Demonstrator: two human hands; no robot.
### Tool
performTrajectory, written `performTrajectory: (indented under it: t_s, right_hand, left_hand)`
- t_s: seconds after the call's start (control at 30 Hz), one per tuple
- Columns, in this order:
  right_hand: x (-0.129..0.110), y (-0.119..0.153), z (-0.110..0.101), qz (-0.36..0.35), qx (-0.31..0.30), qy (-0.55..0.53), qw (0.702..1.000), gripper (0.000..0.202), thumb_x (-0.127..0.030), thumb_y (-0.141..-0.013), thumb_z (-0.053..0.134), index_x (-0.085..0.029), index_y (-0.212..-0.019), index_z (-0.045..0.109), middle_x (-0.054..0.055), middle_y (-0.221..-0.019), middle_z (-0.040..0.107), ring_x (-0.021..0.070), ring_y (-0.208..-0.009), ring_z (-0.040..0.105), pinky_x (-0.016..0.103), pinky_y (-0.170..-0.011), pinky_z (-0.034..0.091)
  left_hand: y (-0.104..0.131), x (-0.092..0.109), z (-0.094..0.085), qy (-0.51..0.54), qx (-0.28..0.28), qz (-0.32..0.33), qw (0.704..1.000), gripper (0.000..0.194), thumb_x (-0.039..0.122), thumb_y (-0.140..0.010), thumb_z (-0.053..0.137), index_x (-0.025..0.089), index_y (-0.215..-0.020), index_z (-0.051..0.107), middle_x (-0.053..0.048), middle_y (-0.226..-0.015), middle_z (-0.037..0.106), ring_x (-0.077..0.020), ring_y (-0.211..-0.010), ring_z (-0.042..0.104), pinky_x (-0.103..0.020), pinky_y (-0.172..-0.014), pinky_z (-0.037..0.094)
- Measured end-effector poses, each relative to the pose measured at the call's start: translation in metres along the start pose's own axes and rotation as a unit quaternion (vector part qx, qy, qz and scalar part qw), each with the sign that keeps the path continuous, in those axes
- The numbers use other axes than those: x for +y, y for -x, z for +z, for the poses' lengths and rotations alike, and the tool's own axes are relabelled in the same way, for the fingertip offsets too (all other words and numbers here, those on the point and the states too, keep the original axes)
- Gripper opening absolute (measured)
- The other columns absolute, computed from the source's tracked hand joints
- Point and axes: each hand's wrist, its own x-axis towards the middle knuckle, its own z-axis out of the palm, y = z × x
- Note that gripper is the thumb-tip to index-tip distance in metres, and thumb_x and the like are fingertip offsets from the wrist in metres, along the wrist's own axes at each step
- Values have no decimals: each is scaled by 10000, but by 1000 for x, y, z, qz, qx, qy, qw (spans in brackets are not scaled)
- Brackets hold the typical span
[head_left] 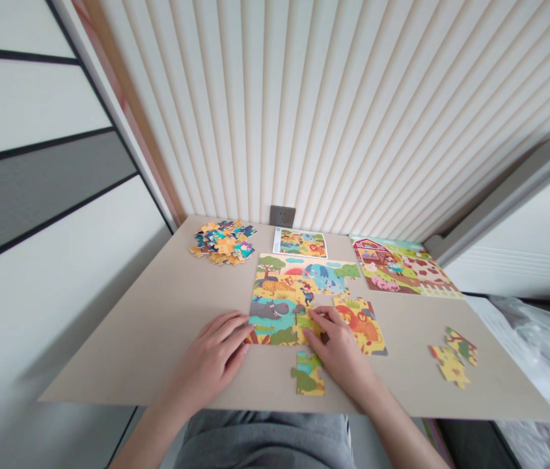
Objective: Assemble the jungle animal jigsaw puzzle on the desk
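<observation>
A partly joined animal jigsaw puzzle [275, 286], with a hippo, a leopard and an elephant on it, lies flat in front of me. My left hand [219, 348] rests on the table with its fingers stretched out, the tips touching the puzzle's lower left edge. Thumb and fingertips of my right hand [338, 342] grip a yellow and green puzzle piece [308, 331] at the lower middle; the hand hides part of it. Just right of that hand lies a joined lion section [365, 324]. A loose green and blue piece [310, 381] sits nearer the table's front edge.
A reference picture card [301, 243] lies behind the puzzle. Mixed puzzle pieces [223, 242] form a pile at the back left. An assembled farm puzzle [401, 267] is at the back right. Two loose pieces [450, 366] lie on the table [157, 326] at right.
</observation>
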Motion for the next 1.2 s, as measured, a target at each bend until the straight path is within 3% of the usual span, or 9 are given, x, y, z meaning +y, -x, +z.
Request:
performTrajectory:
  t_s: [0.3,0.47,0.57,0.73,0.83,0.93,1.0,1.1,1.2]
  right_hand:
    - [-1,-1,-3,8,-1,-46,999,362,-352,-983,592,-256,-1313,709,105,-1245,636,239,-1064,665,379,-927,577]
    - [6,3,-20,32,46,-116,992,294,-396,-1009,566,-250,-1153,777,103,-1156,719,237,-997,688,376,-886,571]
    - [30,13,-48,68,100,-123,985,295,-436,-984,610,-255,-1153,770,99,-1207,733,263,-1093,682,400,-932,560]
    - [101,49,-114,160,192,-65,966,409,-542,-893,677,-217,-1118,782,117,-1118,782,293,-993,718,446,-875,591]
    - [138,73,-142,202,205,-40,957,448,-573,-851,686,-206,-1083,794,121,-1062,796,296,-927,736,426,-798,608]
    - [157,85,-149,213,183,48,959,447,-570,-882,627,-213,-1094,794,119,-1046,785,286,-853,726,441,-758,599]
    - [153,86,-144,192,189,144,952,439,-557,-909,589,-222,-1111,788,125,-1128,755,313,-946,705,501,-846,579]
    - [119,82,-123,127,207,208,948,409,-513,-957,554,-244,-1184,762,129,-1249,693,343,-1142,638,546,-973,537]
    - [62,77,-92,35,111,140,983,329,-423,-995,565,-297,-1249,732,119,-1279,679,330,-1185,628,536,-988,552]
  left_hand:
    - [0,0,0,0,1,5,1000,359,265,-1020,524,242,-1351,660,-83,-1389,644,-284,-1347,552,-471,-1139,490]
    - [-1,0,0,-2,2,3,1000,358,278,-1018,523,255,-1343,670,-81,-1383,651,-286,-1340,565,-471,-1130,502]
    - [-1,0,0,-2,4,3,1000,353,282,-1018,523,258,-1336,675,-77,-1385,652,-281,-1337,571,-467,-1133,500]
    - [1,-5,4,-11,13,13,1000,349,303,-1011,533,268,-1323,686,-78,-1381,656,-281,-1328,581,-460,-1130,502]
    - [3,-8,8,-20,14,16,1000,347,321,-1011,541,264,-1322,684,-81,-1388,652,-283,-1325,582,-460,-1128,501]
    - [2,-9,9,-21,12,16,1000,344,321,-1014,544,253,-1324,676,-83,-1396,646,-281,-1330,575,-456,-1129,500]
    - [2,-8,8,-22,12,16,1000,348,319,-1015,543,252,-1333,668,-82,-1396,646,-278,-1327,577,-455,-1127,504]
    - [0,-7,6,-20,16,19,999,354,316,-1012,542,265,-1340,668,-78,-1375,660,-273,-1304,598,-451,-1117,515]
    - [0,-7,6,-18,20,22,999,355,311,-1009,546,269,-1337,674,-80,-1367,665,-272,-1291,610,-442,-1101,530]
